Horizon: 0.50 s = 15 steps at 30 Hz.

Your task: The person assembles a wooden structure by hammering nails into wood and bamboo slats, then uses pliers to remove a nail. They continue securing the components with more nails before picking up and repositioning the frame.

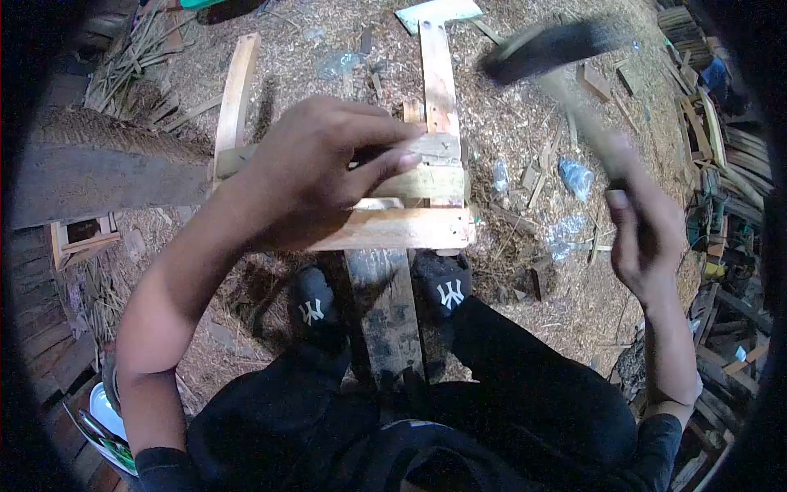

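Note:
My right hand (652, 225) grips a hammer (557, 49) by its pale handle, raised to the right of a wooden frame. Motion blurs the dark hammer head. Thumb and fingertips of my left hand (336, 156) are pinched together just over a grey wooden slat (438, 149) near the frame's right end. Whatever lies between those fingertips is too small to make out. Nearer to me, a paler front slat (418, 228) crosses the frame. The frame has a right upright (438, 74) and a curved left upright (238, 86). My left hand and forearm hide its middle.
A worn plank (381, 312) runs between my shoes beneath the frame. A thick beam (106, 184) lies at the left. Sawdust, offcuts and a crumpled plastic bottle (576, 179) cover the ground. Wood is piled along the right edge, and a white container (106, 410) stands lower left.

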### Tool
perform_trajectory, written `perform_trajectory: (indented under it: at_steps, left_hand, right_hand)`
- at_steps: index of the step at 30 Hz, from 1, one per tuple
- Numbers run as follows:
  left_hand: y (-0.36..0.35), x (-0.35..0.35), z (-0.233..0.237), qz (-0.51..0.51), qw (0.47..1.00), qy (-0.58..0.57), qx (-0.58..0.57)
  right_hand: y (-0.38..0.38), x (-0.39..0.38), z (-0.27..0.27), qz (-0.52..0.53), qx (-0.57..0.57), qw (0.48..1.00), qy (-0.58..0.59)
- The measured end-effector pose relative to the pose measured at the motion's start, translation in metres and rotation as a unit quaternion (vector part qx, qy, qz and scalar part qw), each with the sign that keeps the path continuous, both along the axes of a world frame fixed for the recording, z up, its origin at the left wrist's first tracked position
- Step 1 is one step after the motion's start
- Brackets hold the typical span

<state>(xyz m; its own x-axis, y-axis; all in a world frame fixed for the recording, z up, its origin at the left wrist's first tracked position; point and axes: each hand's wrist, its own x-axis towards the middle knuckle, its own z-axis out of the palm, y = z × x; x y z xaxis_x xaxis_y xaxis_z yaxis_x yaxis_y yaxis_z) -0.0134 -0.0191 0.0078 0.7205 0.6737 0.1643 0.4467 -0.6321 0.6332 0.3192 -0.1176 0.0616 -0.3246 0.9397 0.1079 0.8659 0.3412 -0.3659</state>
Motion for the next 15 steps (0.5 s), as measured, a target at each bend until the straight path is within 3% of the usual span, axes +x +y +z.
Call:
perform_trajectory:
  at_steps: [1,2,3,6,8,9,11,13,15]
  left_hand:
    - [0.000,0.000,-0.002,-0.001,1.000,0.000,-0.003]
    - [0.002,0.001,-0.004,-0.008,1.000,-0.005,0.016]
    - [0.004,0.000,-0.005,-0.014,0.999,-0.010,0.039]
    - [0.008,0.000,-0.001,-0.018,0.999,0.021,0.036]
    - [0.005,-0.001,0.001,-0.015,0.999,0.038,0.018]
    - [0.006,0.000,-0.004,-0.016,0.999,0.037,0.018]
    - [0.008,-0.001,-0.013,-0.010,0.999,-0.019,0.045]
    - [0.007,0.001,0.002,-0.009,1.000,0.017,0.024]
    - [0.004,0.001,0.003,-0.005,0.999,0.051,-0.010]
  right_hand:
    - [-0.003,-0.001,-0.004,-0.026,0.114,0.985,0.125]
    - [-0.004,0.006,-0.010,0.026,0.117,0.988,0.096]
    - [0.003,0.007,-0.006,0.095,-0.017,0.995,0.017]
    - [0.004,-0.005,0.002,0.041,-0.111,0.990,-0.082]
    - [0.000,0.001,-0.003,0.035,0.133,0.989,0.053]
    - [-0.006,-0.001,-0.008,-0.012,0.155,0.983,0.098]
    - [-0.002,-0.002,-0.004,0.084,-0.080,0.989,-0.088]
    - [0.004,-0.003,-0.008,0.100,-0.052,0.992,-0.056]
    - [0.004,0.000,-0.012,0.063,0.137,0.986,0.070]
